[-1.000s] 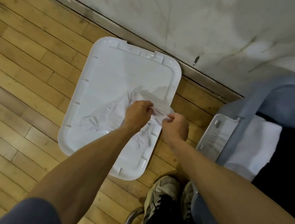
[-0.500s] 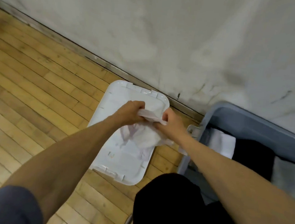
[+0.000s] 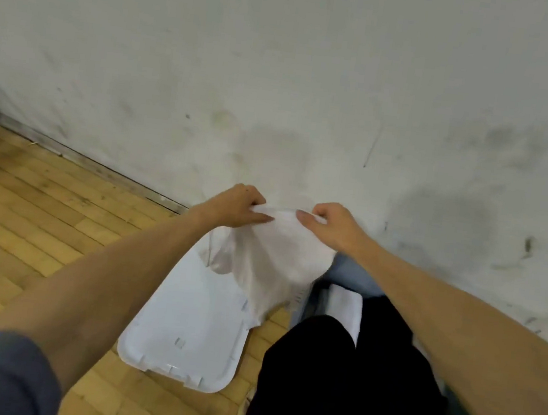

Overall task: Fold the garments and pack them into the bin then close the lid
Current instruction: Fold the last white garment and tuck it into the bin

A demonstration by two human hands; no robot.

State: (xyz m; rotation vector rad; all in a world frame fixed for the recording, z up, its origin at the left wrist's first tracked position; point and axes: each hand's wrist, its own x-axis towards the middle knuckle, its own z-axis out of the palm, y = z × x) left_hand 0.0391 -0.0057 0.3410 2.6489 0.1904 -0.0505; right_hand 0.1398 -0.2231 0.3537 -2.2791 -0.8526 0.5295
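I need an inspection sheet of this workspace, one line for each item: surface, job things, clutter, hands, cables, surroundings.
Surface: wooden floor, worn.
Job's things: white garment held up in the air; white lid flat on the floor; grey bin mostly hidden, with a folded white cloth in it.
Clutter: nothing seen.
Hands: left hand and right hand each grip the garment's top edge.
Cables: nothing seen.
Surroundings: stained white wall; the person's black trousers.

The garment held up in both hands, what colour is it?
White garment, plain as far as shows; seen best in the head view.
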